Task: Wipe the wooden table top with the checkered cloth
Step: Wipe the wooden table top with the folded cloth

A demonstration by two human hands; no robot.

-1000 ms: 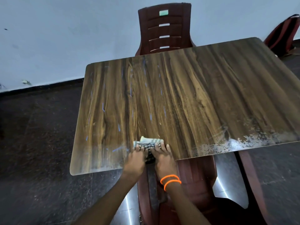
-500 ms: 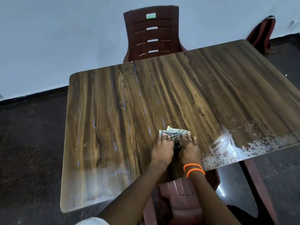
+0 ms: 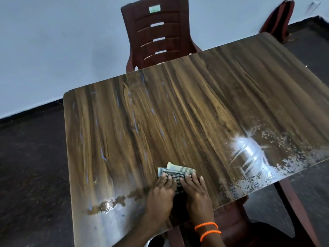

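- One wooden surface (image 3: 187, 107) fills the middle of the view.
- One checkered cloth (image 3: 175, 172) lies on it toward 6 o'clock.
- Two hands press on the cloth: the left hand (image 3: 160, 196) and the right hand (image 3: 195, 191), side by side.
- Two orange bracelets (image 3: 207, 229) circle the right wrist.
- Two dark red plastic chairs are plainly seen: one (image 3: 156, 34) at 12 o'clock, one (image 3: 229, 227) at 6 o'clock under the near edge.
- One bag (image 3: 277, 20) leans at 2 o'clock.
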